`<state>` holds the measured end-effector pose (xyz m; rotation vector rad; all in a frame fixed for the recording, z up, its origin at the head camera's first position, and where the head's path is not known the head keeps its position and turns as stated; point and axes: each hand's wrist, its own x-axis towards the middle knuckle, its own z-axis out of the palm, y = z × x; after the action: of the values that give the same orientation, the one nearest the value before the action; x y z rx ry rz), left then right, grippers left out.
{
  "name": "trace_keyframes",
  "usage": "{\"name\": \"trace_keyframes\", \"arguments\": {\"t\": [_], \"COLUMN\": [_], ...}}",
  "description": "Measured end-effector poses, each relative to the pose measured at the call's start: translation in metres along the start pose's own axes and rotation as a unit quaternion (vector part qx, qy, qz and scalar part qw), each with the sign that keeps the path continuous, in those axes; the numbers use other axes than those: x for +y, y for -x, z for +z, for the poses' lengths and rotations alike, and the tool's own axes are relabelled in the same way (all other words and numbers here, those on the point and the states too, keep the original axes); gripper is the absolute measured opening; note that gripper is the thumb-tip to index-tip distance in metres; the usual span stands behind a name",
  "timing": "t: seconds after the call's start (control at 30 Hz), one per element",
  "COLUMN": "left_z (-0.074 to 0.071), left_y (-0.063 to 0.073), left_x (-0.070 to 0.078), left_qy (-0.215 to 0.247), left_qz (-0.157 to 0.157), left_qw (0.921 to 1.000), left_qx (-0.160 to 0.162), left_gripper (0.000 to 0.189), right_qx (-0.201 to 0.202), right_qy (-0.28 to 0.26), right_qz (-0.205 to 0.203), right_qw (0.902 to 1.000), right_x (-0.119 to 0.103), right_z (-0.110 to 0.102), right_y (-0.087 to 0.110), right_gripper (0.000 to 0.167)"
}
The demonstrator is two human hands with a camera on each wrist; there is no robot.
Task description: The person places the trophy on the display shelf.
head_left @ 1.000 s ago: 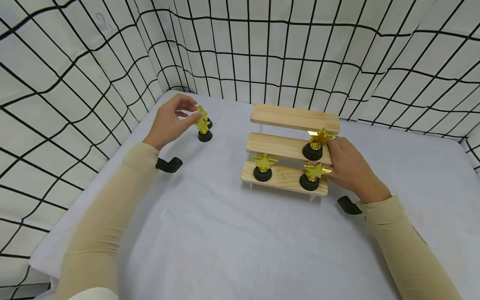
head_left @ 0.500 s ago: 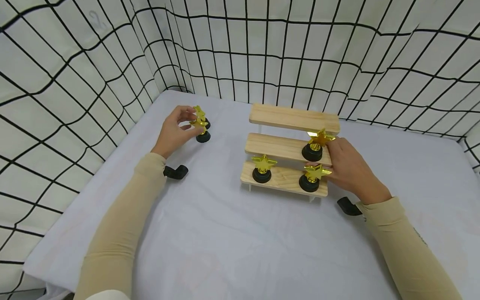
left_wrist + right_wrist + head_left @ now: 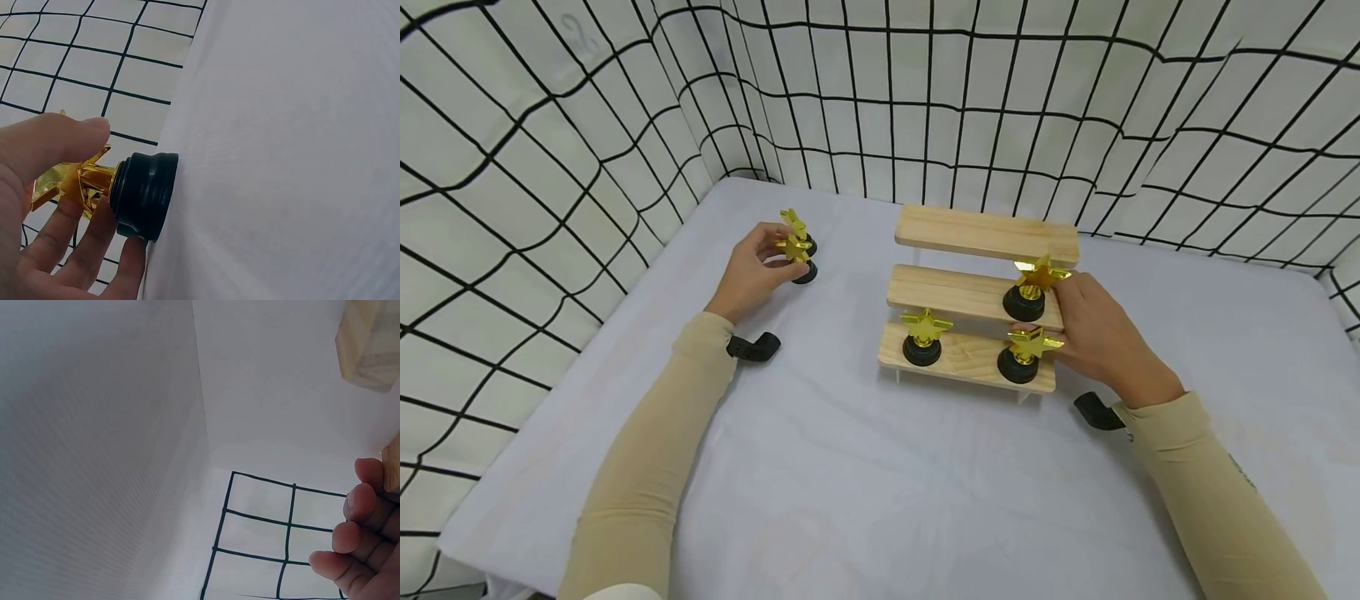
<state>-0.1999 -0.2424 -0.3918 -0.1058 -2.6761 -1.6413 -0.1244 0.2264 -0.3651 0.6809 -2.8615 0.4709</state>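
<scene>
The table (image 3: 865, 483) is viewed from the head, forward and down; the left hand (image 3: 752, 271) and a star trophy (image 3: 147, 195) are shared with the left wrist's close view along the hand, the right hand (image 3: 1101, 337) and, partly, the wooden stand (image 3: 951, 289) with the right wrist's

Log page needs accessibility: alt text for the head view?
A person's left hand is curled around a gold star trophy, a second trophy behind it, on a white cloth; the right hand grips a three-tier wooden stand bearing three more.
</scene>
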Motion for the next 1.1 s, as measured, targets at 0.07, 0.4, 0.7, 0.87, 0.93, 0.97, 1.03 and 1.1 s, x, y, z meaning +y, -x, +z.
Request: {"name": "trace_keyframes", "arguments": {"t": [0.07,0.4,0.7,0.87,0.93,0.97,1.03,1.1], "left_z": [0.000,0.002,0.002,0.001,0.001,0.001,0.000,0.000], "left_y": [0.000,-0.002,-0.001,0.000,0.000,0.001,0.001,0.000], "left_x": [-0.001,-0.007,-0.013,-0.014,-0.014,-0.014,-0.014,-0.014], "left_qy": [0.006,0.016,0.003,-0.014,-0.019,-0.021,-0.026,-0.029], "left_qz": [-0.004,-0.002,0.021,0.021,0.018,0.018,0.016,0.015], "left_qw": [0.9999,0.9994,0.9994,0.9993,0.9993,0.9993,0.9992,0.9991], "left_qx": [-0.009,-0.029,-0.028,-0.027,-0.027,-0.027,-0.027,-0.028], "left_gripper": [0.057,0.060,0.056,0.053,0.053,0.054,0.055,0.057], "right_qx": [0.000,-0.007,-0.010,-0.007,-0.005,-0.004,-0.001,0.000], "right_qy": [0.002,-0.028,-0.026,-0.019,-0.014,-0.014,-0.011,-0.009], "right_qz": [0.000,0.016,0.019,0.009,0.002,0.001,-0.001,-0.002], "right_qw": [1.0000,0.9994,0.9994,0.9998,0.9999,0.9999,0.9999,1.0000], "right_x": [0.000,0.000,0.000,0.001,0.001,0.001,0.001,0.001], "right_z": [0.000,-0.002,-0.001,-0.001,0.000,0.000,0.000,0.000], "right_y": [0.000,-0.001,-0.001,-0.002,-0.001,-0.001,-0.001,-0.001], "right_gripper": [0.074,0.073,0.072,0.071,0.070,0.070,0.070,0.070]}}
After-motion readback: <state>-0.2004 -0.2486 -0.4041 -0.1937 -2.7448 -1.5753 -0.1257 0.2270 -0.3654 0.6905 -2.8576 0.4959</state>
